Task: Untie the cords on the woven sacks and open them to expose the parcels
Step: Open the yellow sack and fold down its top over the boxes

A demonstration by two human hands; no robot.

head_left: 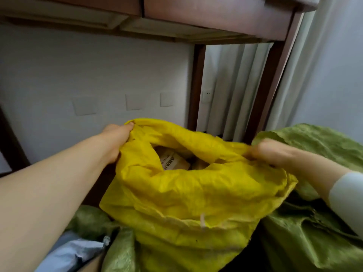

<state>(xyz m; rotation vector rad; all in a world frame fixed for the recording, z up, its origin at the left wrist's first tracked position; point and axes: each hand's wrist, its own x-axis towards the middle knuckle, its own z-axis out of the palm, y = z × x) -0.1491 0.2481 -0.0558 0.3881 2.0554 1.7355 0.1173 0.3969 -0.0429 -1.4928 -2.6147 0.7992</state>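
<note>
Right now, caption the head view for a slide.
Left hand and right hand hold the yellow sack open, exposing a parcel.

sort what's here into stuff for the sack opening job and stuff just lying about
For the job:
yellow sack, gripped by left hand and right hand
parcel inside it
green sack beside it

Lying about:
wooden table
curtain
wall socket
</note>
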